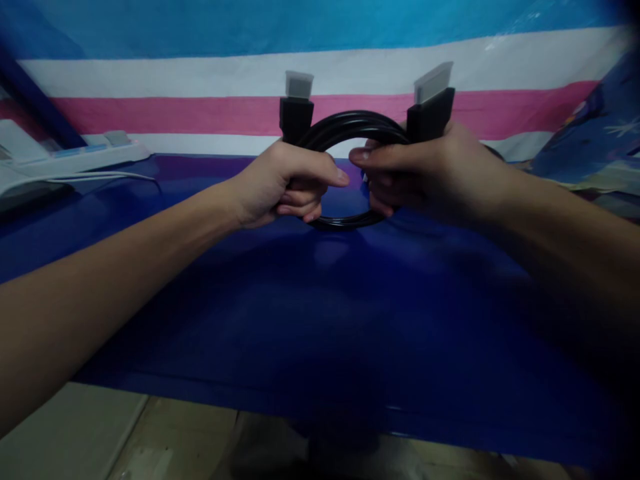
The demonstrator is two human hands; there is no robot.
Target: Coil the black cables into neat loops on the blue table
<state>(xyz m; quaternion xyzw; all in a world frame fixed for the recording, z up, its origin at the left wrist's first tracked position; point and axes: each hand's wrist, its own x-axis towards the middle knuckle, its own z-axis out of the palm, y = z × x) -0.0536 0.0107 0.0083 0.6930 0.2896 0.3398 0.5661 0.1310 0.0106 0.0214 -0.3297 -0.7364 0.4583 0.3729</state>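
Note:
A coiled black HDMI cable (357,125) is held up above the blue table, its loop standing roughly upright. My left hand (303,177) wraps round the left side of the coil, thumb pointing inward. On the opposite side my right hand (420,163) is closed round the coil, with its thumb along the top. Both plugs point upward: the left plug (296,119) rises above my left hand and the right plug (431,115) above my right, each under a clear cap. My fingers hide parts of the coil's sides.
The glossy blue table (320,320) stretches below my hands to a front edge near the floor. A white power strip (100,160) with a white cord lies at the back left. Behind hangs a striped blue, white and pink cloth (200,113).

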